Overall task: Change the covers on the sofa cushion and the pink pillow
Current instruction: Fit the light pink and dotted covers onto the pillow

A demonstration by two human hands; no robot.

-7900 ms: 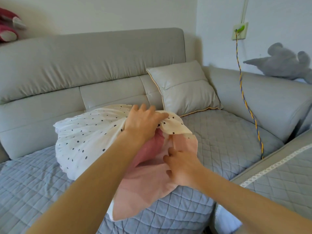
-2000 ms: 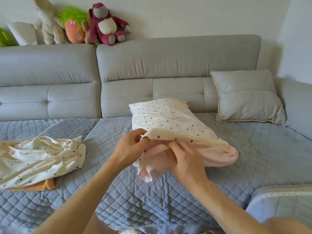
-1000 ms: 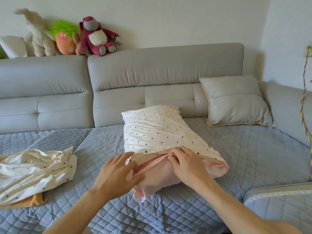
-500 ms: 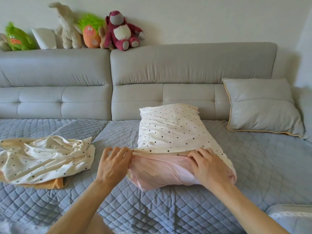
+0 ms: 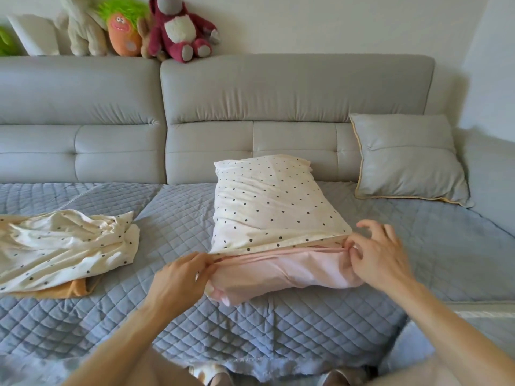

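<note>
The pink pillow lies on the sofa seat, mostly inside a cream cover with black dots; its near pink end sticks out. My left hand pinches the cover's open edge at the near left corner. At the near right corner, my right hand pinches the same edge with thumb and forefinger, its other fingers spread. A grey sofa cushion with yellow piping leans against the backrest at the right.
A second crumpled dotted cover lies on an orange cloth at the left of the blue quilted seat. Several plush toys sit on top of the grey backrest. A grey armrest section is at the right.
Both hands have moved apart along the cover's open edge to its two corners. The pillow has turned from a slant to lie lengthwise away from me.
</note>
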